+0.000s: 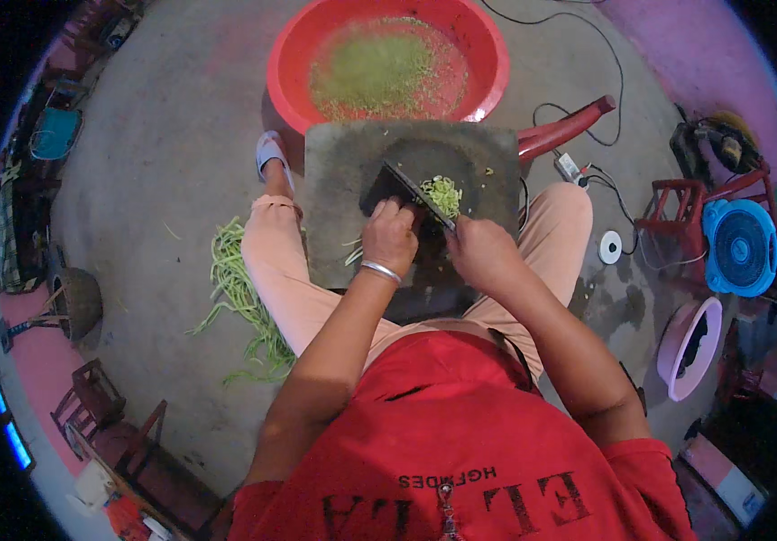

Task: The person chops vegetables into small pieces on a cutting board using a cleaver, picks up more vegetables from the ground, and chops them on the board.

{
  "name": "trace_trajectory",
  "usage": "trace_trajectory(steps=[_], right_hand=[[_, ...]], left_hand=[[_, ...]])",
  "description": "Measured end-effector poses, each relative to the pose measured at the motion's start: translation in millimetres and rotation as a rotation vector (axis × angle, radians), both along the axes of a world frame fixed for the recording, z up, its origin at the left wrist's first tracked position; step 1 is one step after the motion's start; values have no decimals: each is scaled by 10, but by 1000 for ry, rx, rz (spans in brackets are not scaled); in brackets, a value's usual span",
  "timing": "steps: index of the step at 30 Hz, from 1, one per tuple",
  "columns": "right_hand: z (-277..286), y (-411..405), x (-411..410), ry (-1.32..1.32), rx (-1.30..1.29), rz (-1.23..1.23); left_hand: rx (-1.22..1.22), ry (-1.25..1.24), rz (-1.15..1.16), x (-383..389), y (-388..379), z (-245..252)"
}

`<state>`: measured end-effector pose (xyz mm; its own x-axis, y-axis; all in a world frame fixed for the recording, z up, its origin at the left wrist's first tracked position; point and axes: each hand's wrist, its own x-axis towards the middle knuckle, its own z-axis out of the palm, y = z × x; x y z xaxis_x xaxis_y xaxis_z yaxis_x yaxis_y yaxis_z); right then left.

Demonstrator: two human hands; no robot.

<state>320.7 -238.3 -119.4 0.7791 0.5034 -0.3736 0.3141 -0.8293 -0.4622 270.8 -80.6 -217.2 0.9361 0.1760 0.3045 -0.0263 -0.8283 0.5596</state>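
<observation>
My right hand [486,255] grips the handle of a cleaver [422,196], whose blade slants up and left across a worn, dark chopping board [337,152]. Curled fingers of my left hand [390,237], with a silver bangle at the wrist, press down beside the blade. Pale green stalks [353,253] stick out left of that hand; their other ends are hidden under it. On the far side of the blade sits a small heap of chopped green pieces [442,195]. A few crumbs lie scattered on the board.
Beyond the board stands a large red basin [280,74] holding chopped greens. Long green stalks [236,270] lie heaped on the floor by my left leg. To the right are a power strip [568,167] with cords, a blue fan [741,248] and a pink basin [672,345].
</observation>
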Motion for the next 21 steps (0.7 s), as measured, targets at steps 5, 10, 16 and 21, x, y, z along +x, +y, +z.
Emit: trace_trajectory(steps=[5,10,16,21], right_hand=[[-141,5,15,-10,-12,-40],[-138,-74,46,50,83,-76],[0,20,-37,39,-28,-12],[-228,14,-54,-39,8,-21]], left_hand=[[77,54,-20,20,2,99],[-28,15,-30,-7,17,85],[41,-19,24,-27,23,44],[101,42,-30,-44,6,104]])
